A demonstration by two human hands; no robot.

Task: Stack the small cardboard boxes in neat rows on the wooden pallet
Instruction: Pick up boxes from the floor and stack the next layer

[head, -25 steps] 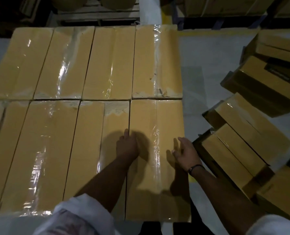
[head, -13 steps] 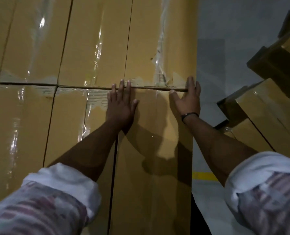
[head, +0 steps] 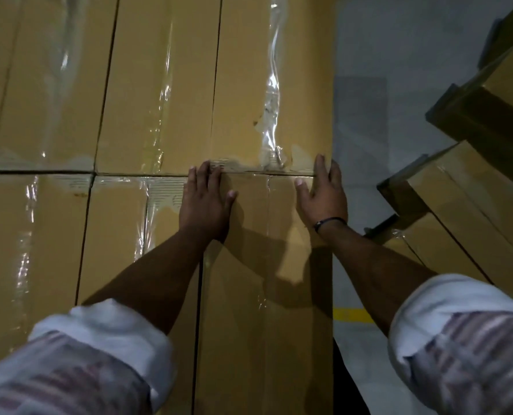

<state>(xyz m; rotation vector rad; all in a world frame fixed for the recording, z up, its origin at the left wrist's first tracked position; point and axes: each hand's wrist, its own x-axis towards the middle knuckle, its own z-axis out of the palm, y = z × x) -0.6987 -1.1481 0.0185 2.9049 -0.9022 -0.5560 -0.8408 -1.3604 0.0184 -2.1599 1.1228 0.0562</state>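
Together, left hand [head: 206, 202], right hand [head: 324, 194] pressing one box [head: 243, 324]

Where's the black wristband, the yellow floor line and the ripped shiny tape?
Thin black wristband [head: 331, 218]: head view, strap across the wrist.
Yellow painted floor line [head: 351, 316]: head view, its middle.
Torn clear tape [head: 271, 136]: head view, crinkled strip on far cardboard box [head: 240, 85].

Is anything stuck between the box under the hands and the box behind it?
Nothing visible is. The left hand and right hand lie flat directly on the near box, and its far edge meets the far box with only a thin dark seam between them.
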